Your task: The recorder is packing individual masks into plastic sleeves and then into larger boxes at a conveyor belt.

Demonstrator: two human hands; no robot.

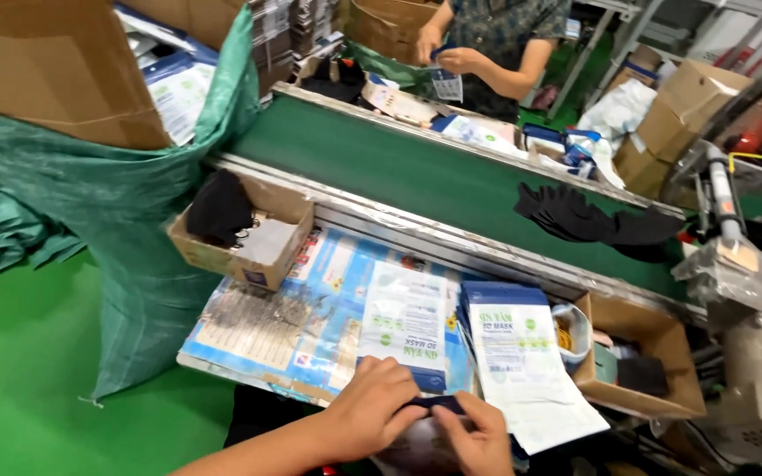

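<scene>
Slipping is the risk I'd flag here: the dark mask (438,405) is pinched only at its top edge, low at the near edge of the counter (249,339), so a loose pinch could let it drop out of reach below. Crowding adds to it, since the stack of blue-and-white pouches (509,348) lies just beside the right hand (474,436) and could be nudged off its pile. The left hand (372,407) has its grip curled down, fingers closed over the mask's left end. The right hand's grip is likewise closed, thumb and fingers pinching the mask's right end. Behind runs a green conveyor belt (399,167) carrying a heap of black masks (593,220); a small cardboard box (244,234) sits to the left
</scene>
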